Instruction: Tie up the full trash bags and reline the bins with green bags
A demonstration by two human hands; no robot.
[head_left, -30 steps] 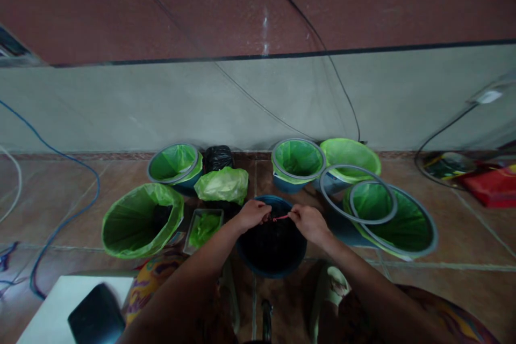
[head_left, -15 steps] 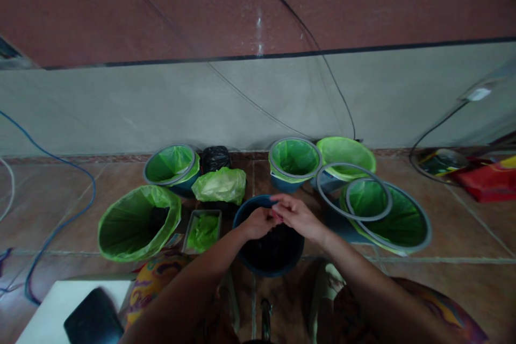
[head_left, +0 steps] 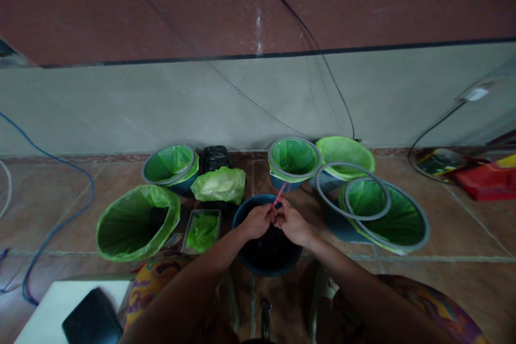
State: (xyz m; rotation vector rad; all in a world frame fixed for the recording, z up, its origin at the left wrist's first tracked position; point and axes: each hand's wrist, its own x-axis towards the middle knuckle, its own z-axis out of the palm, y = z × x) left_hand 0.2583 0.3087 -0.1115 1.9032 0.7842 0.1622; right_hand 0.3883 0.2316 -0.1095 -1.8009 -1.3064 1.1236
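Note:
Both my hands are together above a round blue bin (head_left: 269, 273) between my feet, with a dark, black lining or content (head_left: 269, 251) inside it. My left hand (head_left: 258, 220) and my right hand (head_left: 295, 224) meet fingertip to fingertip, pinching a thin pink string (head_left: 281, 193). A narrow loop of the string sticks up past the fingers toward the wall. Whether it joins anything inside the bin is hidden by my hands.
Bins with green liners stand left (head_left: 139, 223) and right (head_left: 421, 226); a loose grey ring (head_left: 318, 188) leans there. Nearby lie a green bag bundle (head_left: 220, 185), a clear tray (head_left: 220, 223) with green plastic, and a black bag (head_left: 215, 157). A blue cable (head_left: 91, 185) crosses the floor.
My right hand's fingers have folded in closer to my left hand. The pink string, mostly hidden between the fingers before, now shows as a loop above them.

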